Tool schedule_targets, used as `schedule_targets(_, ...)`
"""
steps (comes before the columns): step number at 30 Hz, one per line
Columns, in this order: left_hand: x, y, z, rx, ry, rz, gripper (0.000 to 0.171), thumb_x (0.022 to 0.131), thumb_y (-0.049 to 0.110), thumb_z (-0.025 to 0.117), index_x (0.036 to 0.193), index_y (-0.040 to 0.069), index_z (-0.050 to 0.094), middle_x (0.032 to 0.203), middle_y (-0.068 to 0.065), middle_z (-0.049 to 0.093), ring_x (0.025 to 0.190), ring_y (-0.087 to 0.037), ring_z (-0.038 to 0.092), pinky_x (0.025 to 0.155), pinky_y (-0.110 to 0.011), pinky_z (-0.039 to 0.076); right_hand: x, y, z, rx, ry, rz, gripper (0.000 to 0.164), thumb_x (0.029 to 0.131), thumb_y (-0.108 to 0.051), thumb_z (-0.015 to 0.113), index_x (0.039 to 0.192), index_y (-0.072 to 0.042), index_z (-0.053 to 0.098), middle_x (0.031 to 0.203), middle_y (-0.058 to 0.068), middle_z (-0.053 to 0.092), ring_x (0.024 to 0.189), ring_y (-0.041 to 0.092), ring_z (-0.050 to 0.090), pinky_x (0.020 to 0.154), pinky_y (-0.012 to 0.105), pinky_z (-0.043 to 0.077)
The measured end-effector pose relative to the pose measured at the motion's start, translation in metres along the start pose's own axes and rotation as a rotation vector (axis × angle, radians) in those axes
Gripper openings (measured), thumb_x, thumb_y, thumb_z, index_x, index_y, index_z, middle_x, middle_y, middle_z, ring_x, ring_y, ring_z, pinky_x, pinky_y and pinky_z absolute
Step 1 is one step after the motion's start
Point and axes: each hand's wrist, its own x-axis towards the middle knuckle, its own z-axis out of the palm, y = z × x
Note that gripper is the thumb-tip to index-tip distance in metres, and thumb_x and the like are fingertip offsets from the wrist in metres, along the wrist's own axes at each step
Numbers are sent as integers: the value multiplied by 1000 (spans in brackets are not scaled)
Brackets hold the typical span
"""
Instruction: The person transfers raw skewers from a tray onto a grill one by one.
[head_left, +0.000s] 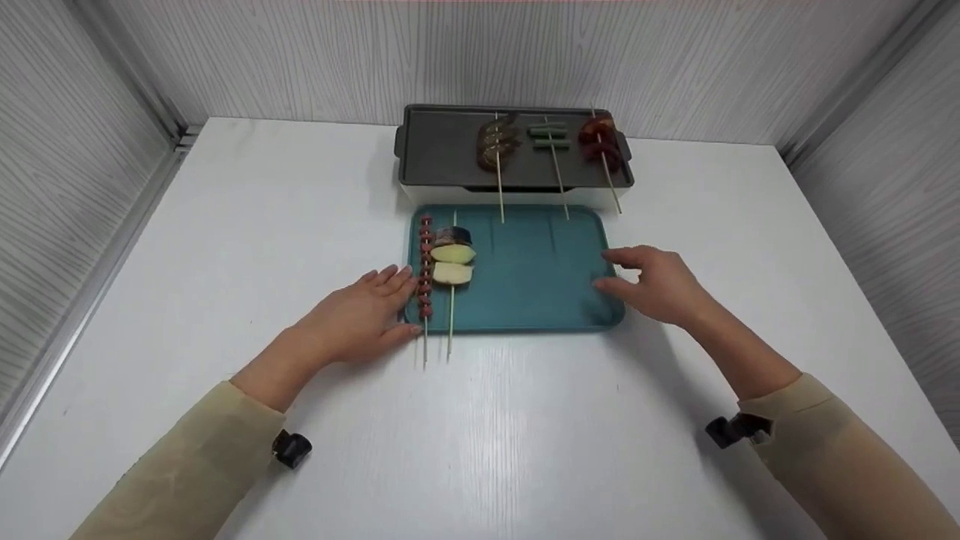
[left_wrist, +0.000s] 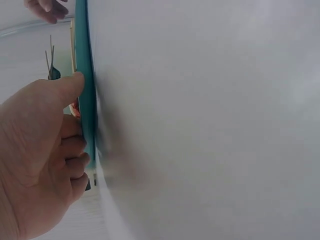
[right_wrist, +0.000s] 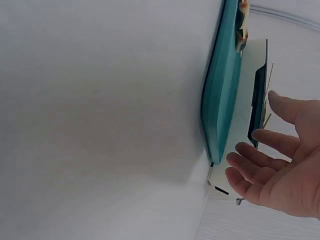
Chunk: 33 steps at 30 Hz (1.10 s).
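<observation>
A teal tray (head_left: 536,289) lies flat on the white table. On its left side are a skewer of small red pieces (head_left: 425,266) and a skewer (head_left: 452,274) with dark and pale slices, their sticks overhanging the near rim. My left hand (head_left: 360,315) touches the tray's left edge, thumb near the lower corner and the fingers beside the red skewer. In the left wrist view its thumb and fingertips meet the teal rim. Over the right edge, my right hand (head_left: 656,289) has thumb and fingers spread with nothing between them; the right wrist view shows them apart from the tray.
Behind the tray stands a white-sided grill with a dark plate (head_left: 439,150). It bears a brown shrimp-like skewer (head_left: 491,146), a skewer of green pieces (head_left: 550,131) and a dark red skewer (head_left: 598,142), sticks pointing toward the tray. Grey wood-grain panels (head_left: 300,60) enclose the table.
</observation>
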Motion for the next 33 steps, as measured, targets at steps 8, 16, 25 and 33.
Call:
schedule_targets(8,-16,7,-5,-109,90,-15,73,110,41,55,162,-6,35,170,-21,31,159,-39,25,129,-54,22,-8,27,10,-221,-132,-47,86,99,-53,72,162,-3,42,166,28,34,150,49,38,119,64,38)
schedule_targets(16,-44,24,-11,-363,255,-93,70,110,35,59,163,-3,36,167,-18,37,155,-35,35,125,-54,32,-10,35,18,-297,-219,-31,97,100,-69,60,168,-8,30,174,23,17,159,45,20,122,64,33)
schedule_targets(25,-57,37,-11,-1038,243,-326,61,112,32,56,158,-6,44,156,-20,54,142,-34,56,116,-48,45,-6,35,20,-306,-241,-15,104,98,-76,55,169,-8,24,176,19,15,161,43,14,123,65,29)
schedule_targets(33,-44,40,2,-1524,78,-542,53,111,22,58,151,-11,49,140,-25,66,126,-32,69,103,-38,58,-7,39,22,-309,-244,-11,103,98,-75,56,169,-7,23,175,20,15,160,44,15,124,66,27)
